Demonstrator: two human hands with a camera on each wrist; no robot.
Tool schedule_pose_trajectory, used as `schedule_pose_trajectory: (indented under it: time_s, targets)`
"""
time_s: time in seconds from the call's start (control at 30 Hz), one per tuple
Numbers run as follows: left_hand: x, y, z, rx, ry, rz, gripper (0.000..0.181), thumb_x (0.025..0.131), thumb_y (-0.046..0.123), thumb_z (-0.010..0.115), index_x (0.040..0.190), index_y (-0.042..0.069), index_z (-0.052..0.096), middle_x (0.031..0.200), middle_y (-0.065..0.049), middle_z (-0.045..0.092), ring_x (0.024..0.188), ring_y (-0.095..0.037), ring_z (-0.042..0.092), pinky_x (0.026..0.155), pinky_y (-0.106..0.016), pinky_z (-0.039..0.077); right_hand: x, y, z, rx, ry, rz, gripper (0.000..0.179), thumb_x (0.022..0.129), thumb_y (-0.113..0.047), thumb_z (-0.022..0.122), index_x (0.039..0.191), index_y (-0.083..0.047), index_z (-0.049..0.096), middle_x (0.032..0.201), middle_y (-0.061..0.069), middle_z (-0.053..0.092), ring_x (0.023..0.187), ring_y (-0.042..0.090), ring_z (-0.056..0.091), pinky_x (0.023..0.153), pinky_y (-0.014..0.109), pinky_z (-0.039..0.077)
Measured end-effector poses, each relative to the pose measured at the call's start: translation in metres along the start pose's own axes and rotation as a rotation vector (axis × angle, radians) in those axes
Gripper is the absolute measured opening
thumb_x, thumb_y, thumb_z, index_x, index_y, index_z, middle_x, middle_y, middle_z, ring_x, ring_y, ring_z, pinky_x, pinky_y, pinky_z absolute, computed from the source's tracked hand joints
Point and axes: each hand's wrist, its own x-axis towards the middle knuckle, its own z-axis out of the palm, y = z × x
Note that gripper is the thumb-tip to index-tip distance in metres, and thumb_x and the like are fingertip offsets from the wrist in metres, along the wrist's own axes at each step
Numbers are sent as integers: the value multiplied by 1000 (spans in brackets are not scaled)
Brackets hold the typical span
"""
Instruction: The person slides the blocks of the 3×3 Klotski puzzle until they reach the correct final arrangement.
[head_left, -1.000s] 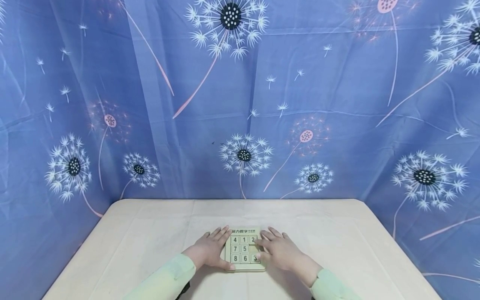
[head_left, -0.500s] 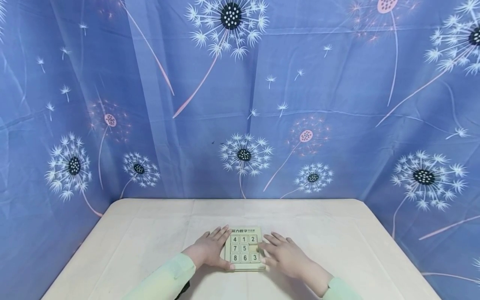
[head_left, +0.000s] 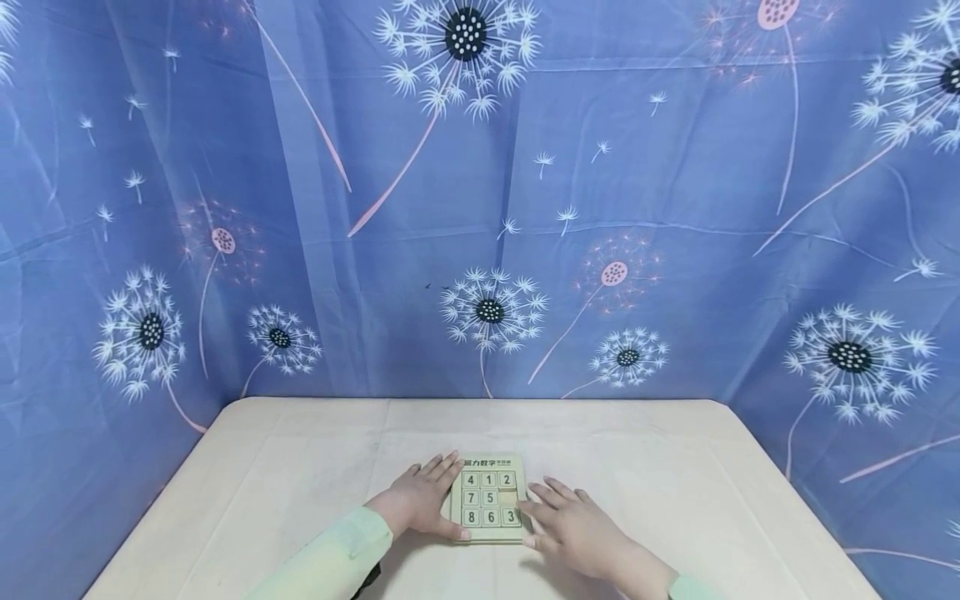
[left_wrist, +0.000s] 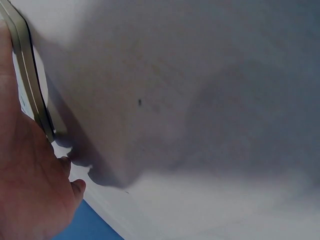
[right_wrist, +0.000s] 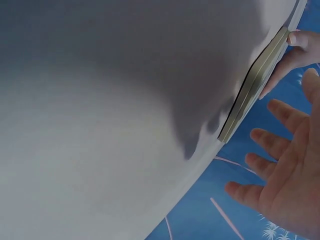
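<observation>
A pale green sliding number puzzle (head_left: 489, 533) lies flat on the table. Its tiles read 4 1 2, 7 5 and a gap, then 8 6 3; the gap is at the right of the middle row. My left hand (head_left: 426, 497) holds the board's left side, thumb at the near corner and index finger at the far one. In the left wrist view the board's edge (left_wrist: 32, 75) runs beside that hand. Close to the right edge is my right hand (head_left: 576, 527), fingers spread and slightly bent, with nothing in them. The right wrist view shows its fingers (right_wrist: 272, 142) raised above the tabletop.
The cream tabletop (head_left: 300, 450) has rounded far corners. Behind and on both sides hangs a blue cloth (head_left: 390, 333) with dandelion prints. Pale green sleeves (head_left: 330, 554) cover the forearms.
My right hand has drawn back to the right off the puzzle, uncovering the 3 tile and the gap. The tiles keep their order; the left hand stays put.
</observation>
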Motion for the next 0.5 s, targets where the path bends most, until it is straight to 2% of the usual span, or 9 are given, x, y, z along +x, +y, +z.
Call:
schedule_pose_trajectory:
  time_s: [0.5]
  targets:
    - [1, 0, 2, 3, 2, 0, 114, 78, 71, 75, 162, 10, 29, 173, -5, 25, 159, -30, 27, 130, -53, 28, -12, -7, 7, -5, -22, 10, 59, 98, -58, 56, 142, -19, 61, 153, 16, 55, 142, 46, 49, 105, 75, 45]
